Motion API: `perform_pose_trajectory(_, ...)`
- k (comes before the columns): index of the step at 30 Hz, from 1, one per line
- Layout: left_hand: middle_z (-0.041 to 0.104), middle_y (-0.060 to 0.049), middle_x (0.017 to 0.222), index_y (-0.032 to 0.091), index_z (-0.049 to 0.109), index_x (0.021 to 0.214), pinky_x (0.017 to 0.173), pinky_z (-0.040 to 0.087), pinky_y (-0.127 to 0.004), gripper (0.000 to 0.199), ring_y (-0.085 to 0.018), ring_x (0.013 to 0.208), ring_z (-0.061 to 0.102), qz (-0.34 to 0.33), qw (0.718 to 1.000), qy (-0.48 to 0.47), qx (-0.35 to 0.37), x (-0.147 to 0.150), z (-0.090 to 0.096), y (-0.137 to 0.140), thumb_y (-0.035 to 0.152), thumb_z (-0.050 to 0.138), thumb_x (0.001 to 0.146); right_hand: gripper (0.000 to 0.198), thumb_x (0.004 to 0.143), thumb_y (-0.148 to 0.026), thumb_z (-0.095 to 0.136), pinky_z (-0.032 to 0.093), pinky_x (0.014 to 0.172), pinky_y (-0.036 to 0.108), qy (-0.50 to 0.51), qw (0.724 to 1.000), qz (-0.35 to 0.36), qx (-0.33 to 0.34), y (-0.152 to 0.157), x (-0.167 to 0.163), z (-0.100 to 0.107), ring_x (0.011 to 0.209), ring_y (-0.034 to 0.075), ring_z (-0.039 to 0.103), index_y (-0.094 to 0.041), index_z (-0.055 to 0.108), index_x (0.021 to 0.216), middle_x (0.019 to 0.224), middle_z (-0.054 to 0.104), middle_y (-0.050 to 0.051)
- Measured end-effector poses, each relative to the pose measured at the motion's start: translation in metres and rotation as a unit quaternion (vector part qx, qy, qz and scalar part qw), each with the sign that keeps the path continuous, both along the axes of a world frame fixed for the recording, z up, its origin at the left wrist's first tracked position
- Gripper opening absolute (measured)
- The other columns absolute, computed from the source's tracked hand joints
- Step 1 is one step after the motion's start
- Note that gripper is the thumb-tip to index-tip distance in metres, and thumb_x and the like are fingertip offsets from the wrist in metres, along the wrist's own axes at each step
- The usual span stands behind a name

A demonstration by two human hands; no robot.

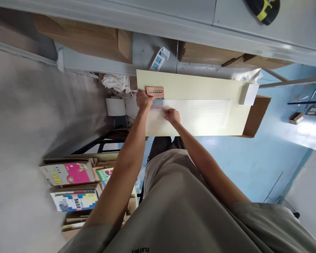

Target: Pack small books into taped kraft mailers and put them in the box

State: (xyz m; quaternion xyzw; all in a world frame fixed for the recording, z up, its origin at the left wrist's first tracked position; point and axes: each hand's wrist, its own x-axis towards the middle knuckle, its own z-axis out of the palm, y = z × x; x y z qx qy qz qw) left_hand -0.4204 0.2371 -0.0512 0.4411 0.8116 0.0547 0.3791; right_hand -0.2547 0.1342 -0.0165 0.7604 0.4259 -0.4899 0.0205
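Note:
A small booklet (pixel 156 92) with a pinkish-orange cover lies on a long cream board (pixel 200 82). A clear plastic film (pixel 202 112) stretches rightward along the board, and its left end covers the lower part of the booklet. My left hand (pixel 144 100) grips the booklet's left edge, with the thumb over the cover. Just right of the booklet, my right hand (pixel 173 115) is closed, its fingers curled at the film's lower edge. Whether the fingertips pinch the film is hard to see. A white block-like stack (pixel 249 94) rests on the board's right end.
Behind the board sit a white power strip (pixel 159 59) and cardboard boxes (pixel 208 52) under a grey shelf (pixel 173 12). A black and yellow tool (pixel 265 10) lies on that shelf. Crumpled white material (pixel 117 82) is at the left. Boxed books (pixel 73 174) fill a rack lower left.

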Motion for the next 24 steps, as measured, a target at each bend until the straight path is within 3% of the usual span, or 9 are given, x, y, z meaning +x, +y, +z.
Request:
perform_pose_trajectory(3, 0.083, -0.013, 0.116, 0.020, 0.073, 0.101, 0.122, 0.059, -0.052, 0.015, -0.037, 0.125, 0.080, -0.022, 0.999, -0.027, 0.008, -0.005, 0.001, 0.011, 0.018, 0.083, 0.090, 0.050, 0.121, -0.051, 0.062, 0.064, 0.095, 0.035, 0.004, 1.000, 0.000, 0.017, -0.003, 0.001, -0.003, 0.094, 0.026, 0.085, -0.027, 0.065, 0.077, 0.087, 0.088, 0.007)
perform_pose_trajectory(5, 0.082, -0.008, 0.107, 0.022, 0.071, 0.093, 0.124, 0.058, -0.051, 0.011, -0.033, 0.122, 0.079, -0.025, 0.996, -0.054, 0.072, -0.004, 0.011, 0.018, 0.017, 0.081, 0.093, 0.047, 0.120, -0.048, 0.064, 0.064, 0.097, 0.037, 0.010, 1.000, 0.004, 0.026, -0.004, 0.002, -0.006, 0.097, 0.027, 0.084, -0.028, 0.064, 0.078, 0.086, 0.087, 0.007)
perform_pose_trajectory(9, 0.080, -0.004, 0.111, 0.023, 0.072, 0.099, 0.137, 0.046, -0.053, 0.017, -0.029, 0.132, 0.071, -0.058, 0.957, -0.100, 0.266, 0.009, 0.054, 0.028, 0.016, 0.087, 0.095, 0.041, 0.119, -0.043, 0.068, 0.063, 0.101, 0.035, 0.093, 0.995, -0.009, 0.042, -0.008, 0.012, -0.015, 0.096, 0.023, 0.082, -0.027, 0.063, 0.081, 0.086, 0.085, 0.003)
perform_pose_trajectory(11, 0.080, -0.005, 0.121, 0.025, 0.074, 0.105, 0.138, 0.045, -0.053, 0.018, -0.030, 0.136, 0.068, -0.066, 0.932, -0.110, 0.340, 0.020, 0.079, 0.022, 0.017, 0.089, 0.097, 0.034, 0.118, -0.040, 0.069, 0.062, 0.102, 0.031, 0.153, 0.985, -0.055, 0.057, -0.012, 0.028, -0.018, 0.096, 0.019, 0.081, -0.026, 0.066, 0.087, 0.090, 0.085, 0.001)
perform_pose_trajectory(13, 0.080, -0.004, 0.126, 0.028, 0.075, 0.108, 0.135, 0.048, -0.049, 0.020, -0.030, 0.141, 0.067, -0.040, 0.920, -0.139, 0.364, 0.035, 0.097, 0.006, 0.023, 0.092, 0.098, 0.029, 0.117, -0.044, 0.069, 0.063, 0.099, 0.029, 0.210, 0.965, -0.137, 0.075, -0.020, 0.058, -0.017, 0.097, 0.017, 0.082, -0.025, 0.070, 0.095, 0.096, 0.087, 0.002)
perform_pose_trajectory(15, 0.082, -0.002, 0.123, 0.028, 0.076, 0.109, 0.126, 0.056, -0.045, 0.022, -0.029, 0.138, 0.071, -0.010, 0.919, -0.191, 0.346, 0.060, 0.104, -0.021, 0.034, 0.095, 0.099, 0.037, 0.115, -0.060, 0.067, 0.065, 0.096, 0.031, 0.259, 0.937, -0.215, 0.098, -0.032, 0.101, -0.010, 0.101, 0.018, 0.083, -0.026, 0.072, 0.103, 0.103, 0.088, 0.005)
perform_pose_trajectory(18, 0.085, -0.003, 0.108, 0.024, 0.078, 0.107, 0.102, 0.065, -0.041, 0.036, -0.026, 0.112, 0.081, 0.034, 0.914, -0.312, 0.258, 0.117, 0.094, -0.072, 0.053, 0.095, 0.096, 0.060, 0.107, -0.085, 0.062, 0.067, 0.095, 0.036, 0.287, 0.908, -0.267, 0.147, -0.056, 0.181, 0.007, 0.107, 0.022, 0.084, -0.026, 0.076, 0.109, 0.110, 0.087, 0.009)
perform_pose_trajectory(21, 0.087, -0.008, 0.104, 0.021, 0.080, 0.102, 0.095, 0.067, -0.040, 0.049, -0.027, 0.105, 0.083, 0.092, 0.900, -0.403, 0.139, 0.184, 0.070, -0.118, 0.061, 0.101, 0.085, 0.076, 0.104, -0.096, 0.052, 0.068, 0.090, 0.038, 0.283, 0.905, -0.270, 0.170, -0.082, 0.256, 0.019, 0.100, 0.023, 0.083, -0.025, 0.079, 0.111, 0.110, 0.085, 0.011)
perform_pose_trajectory(24, 0.088, -0.012, 0.104, 0.019, 0.081, 0.098, 0.096, 0.067, -0.043, 0.048, -0.029, 0.103, 0.084, 0.114, 0.897, -0.422, 0.069, 0.239, 0.045, -0.145, 0.058, 0.103, 0.080, 0.068, 0.095, -0.092, 0.070, 0.068, 0.088, 0.040, 0.269, 0.913, -0.242, 0.186, -0.102, 0.306, 0.014, 0.098, 0.025, 0.081, -0.025, 0.078, 0.109, 0.107, 0.085, 0.010)
